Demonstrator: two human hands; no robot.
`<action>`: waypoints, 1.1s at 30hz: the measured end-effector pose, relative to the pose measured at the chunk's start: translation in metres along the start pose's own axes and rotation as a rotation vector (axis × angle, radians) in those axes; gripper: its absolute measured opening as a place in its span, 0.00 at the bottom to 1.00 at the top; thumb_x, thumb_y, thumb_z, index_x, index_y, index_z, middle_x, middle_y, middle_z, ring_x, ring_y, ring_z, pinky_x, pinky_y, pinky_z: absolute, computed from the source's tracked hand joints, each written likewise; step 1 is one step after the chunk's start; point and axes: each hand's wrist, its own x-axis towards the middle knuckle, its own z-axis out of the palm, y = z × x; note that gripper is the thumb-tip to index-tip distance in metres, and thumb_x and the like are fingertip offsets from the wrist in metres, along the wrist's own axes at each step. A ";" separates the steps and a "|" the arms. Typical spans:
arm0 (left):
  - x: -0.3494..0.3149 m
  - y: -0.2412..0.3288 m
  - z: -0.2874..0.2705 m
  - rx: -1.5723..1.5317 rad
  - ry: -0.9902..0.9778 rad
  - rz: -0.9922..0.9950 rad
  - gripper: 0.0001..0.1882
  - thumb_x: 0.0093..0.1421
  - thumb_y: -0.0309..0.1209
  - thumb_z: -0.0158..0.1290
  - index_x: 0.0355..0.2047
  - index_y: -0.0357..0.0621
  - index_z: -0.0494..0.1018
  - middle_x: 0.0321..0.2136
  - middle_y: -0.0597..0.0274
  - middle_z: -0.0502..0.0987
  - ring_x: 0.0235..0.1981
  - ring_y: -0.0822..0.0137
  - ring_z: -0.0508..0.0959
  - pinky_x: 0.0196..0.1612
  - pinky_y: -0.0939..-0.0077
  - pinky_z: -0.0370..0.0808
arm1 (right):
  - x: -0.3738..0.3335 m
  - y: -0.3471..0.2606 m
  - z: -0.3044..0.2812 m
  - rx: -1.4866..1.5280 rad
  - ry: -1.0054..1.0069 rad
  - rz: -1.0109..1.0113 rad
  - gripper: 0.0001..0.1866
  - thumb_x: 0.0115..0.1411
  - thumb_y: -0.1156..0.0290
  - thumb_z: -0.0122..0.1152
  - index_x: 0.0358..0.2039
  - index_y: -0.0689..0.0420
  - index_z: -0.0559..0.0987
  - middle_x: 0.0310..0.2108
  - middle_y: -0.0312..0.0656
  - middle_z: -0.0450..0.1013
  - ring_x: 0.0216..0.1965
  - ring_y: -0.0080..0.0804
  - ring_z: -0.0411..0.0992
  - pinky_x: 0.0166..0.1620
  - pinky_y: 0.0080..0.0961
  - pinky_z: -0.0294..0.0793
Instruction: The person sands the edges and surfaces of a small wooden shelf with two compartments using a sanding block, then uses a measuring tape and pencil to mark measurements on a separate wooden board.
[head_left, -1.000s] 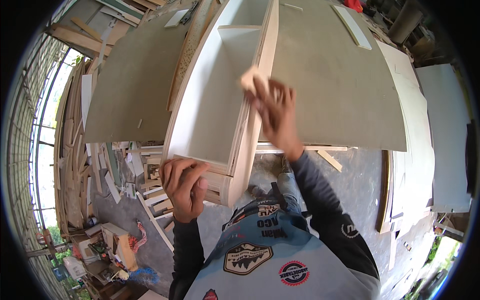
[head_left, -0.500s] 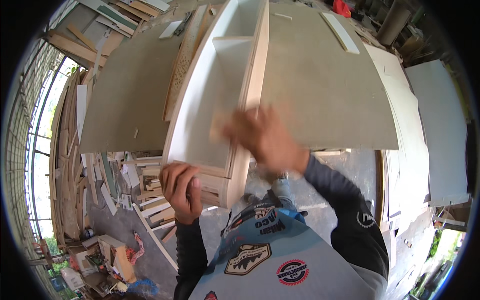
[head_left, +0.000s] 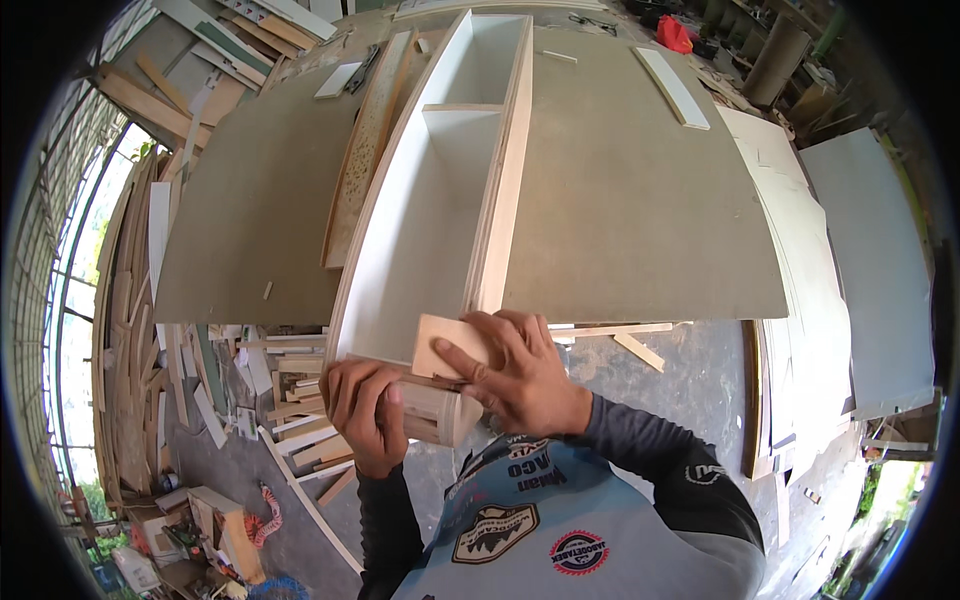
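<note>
A long, narrow wooden cabinet frame (head_left: 507,190) with white inner panels and a divider lies on the worktable, its near end reaching past the table edge. My left hand (head_left: 366,412) is wrapped around the near left corner of that frame. In my right hand (head_left: 525,370) is a flat, pale wooden block (head_left: 445,344), thumb on its face and fingers over its upper edge. The block is tilted and meets the frame's near end rail at the right corner. A thin reddish-brown edge shows under the block; whether it is sandpaper I cannot make out.
The wide brown worktable (head_left: 640,200) carries a shallow wooden trough (head_left: 362,165) left of the frame and a white strip (head_left: 672,88) at the far right. Wood offcuts (head_left: 305,425) litter the floor at left. Large pale sheets (head_left: 790,260) stand to the right.
My right hand, blurred earlier over the frame's right side, has come nearer to me, onto the near end with the block. My left hand keeps its hold; the view has shifted slightly.
</note>
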 end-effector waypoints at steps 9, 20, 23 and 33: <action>0.013 0.012 -0.003 0.018 -0.112 -0.141 0.08 0.54 0.31 0.56 0.29 0.39 0.77 0.29 0.55 0.75 0.35 0.52 0.71 0.48 0.58 0.66 | 0.162 0.250 0.008 -0.060 0.733 0.210 0.23 0.68 0.65 0.52 0.61 0.55 0.77 0.51 0.53 0.75 0.55 0.49 0.64 0.57 0.46 0.60; 0.035 0.095 0.013 0.128 -0.315 -0.484 0.14 0.59 0.36 0.56 0.34 0.34 0.77 0.35 0.50 0.76 0.38 0.50 0.74 0.47 0.56 0.70 | 0.029 0.152 0.087 0.644 0.271 0.404 0.30 0.68 0.63 0.60 0.64 0.67 0.68 0.60 0.61 0.67 0.56 0.57 0.66 0.64 0.50 0.61; 0.034 0.099 0.021 0.310 -0.298 -0.537 0.14 0.53 0.36 0.64 0.36 0.41 0.79 0.33 0.52 0.78 0.37 0.49 0.76 0.49 0.53 0.69 | 0.109 0.252 0.089 0.344 0.678 0.198 0.32 0.73 0.64 0.45 0.71 0.70 0.58 0.67 0.65 0.54 0.65 0.59 0.54 0.68 0.48 0.53; 0.033 0.095 0.029 0.470 -0.275 -0.561 0.18 0.51 0.36 0.70 0.37 0.40 0.80 0.29 0.53 0.79 0.35 0.51 0.78 0.46 0.53 0.72 | 0.275 0.611 0.066 0.392 0.808 0.637 0.35 0.75 0.47 0.39 0.71 0.61 0.62 0.60 0.64 0.67 0.59 0.60 0.64 0.66 0.51 0.55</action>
